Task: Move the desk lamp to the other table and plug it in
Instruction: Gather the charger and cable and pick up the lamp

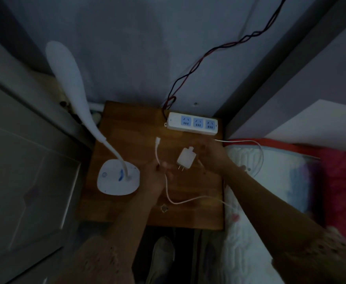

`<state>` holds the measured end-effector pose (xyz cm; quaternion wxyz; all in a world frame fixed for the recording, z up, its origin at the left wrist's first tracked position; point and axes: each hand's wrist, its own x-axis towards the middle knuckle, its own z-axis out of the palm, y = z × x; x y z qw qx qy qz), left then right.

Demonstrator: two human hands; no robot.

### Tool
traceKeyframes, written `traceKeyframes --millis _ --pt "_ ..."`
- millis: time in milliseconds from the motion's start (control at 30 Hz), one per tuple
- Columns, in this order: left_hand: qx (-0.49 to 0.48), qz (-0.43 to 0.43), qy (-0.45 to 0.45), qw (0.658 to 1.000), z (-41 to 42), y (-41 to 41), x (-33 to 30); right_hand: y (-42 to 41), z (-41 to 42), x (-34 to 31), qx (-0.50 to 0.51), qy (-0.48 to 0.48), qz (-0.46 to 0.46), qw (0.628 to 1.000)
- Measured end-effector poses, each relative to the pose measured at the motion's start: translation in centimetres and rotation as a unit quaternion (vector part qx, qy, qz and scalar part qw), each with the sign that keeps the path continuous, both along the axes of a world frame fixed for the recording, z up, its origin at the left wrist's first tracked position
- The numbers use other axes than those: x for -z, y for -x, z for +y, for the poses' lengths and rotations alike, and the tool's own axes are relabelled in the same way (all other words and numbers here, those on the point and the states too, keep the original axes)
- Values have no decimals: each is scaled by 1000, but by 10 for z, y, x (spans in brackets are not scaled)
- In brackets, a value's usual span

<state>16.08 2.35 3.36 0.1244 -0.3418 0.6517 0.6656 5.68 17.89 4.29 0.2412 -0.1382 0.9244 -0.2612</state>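
Left hand (154, 173) pinching cable (157, 152), right hand (213, 152) seemingly holding adapter (185, 157)

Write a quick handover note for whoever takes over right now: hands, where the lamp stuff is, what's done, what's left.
Left hand: pinching the white cable, its free connector sticking up.
Right hand: beside the white adapter; grip unclear.
Desk lamp stands on the wooden table, left side. Power strip lies at the back, all three sockets empty.
Done: lamp is on a table.
Left: join cable and adapter, then plug into the strip.
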Motion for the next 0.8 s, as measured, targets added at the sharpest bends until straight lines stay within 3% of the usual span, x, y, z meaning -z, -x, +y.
traceKeyframes --millis 33,100,300,400,533,667,800 --pt "-12 -8 8 1000 -1 3 5 1 8 12 -70 -90 44 992" --pt "-46 -7 -5 999 0 9 11 3 16 31 -134 -173 89 972" --pt "-88 -32 -36 995 9 21 26 18 12 60 -212 -192 173 942" --pt "-89 -36 -70 993 9 23 27 24 14 65 -180 -158 178 954" --pt "-134 -39 -169 976 16 34 19 19 12 61 -44 -7 45 998" --pt "-152 -74 -300 939 25 51 1 6 -3 45 43 155 -88 983" --pt "-292 -42 -325 899 29 65 -12 -3 -1 24 8 181 -98 978"
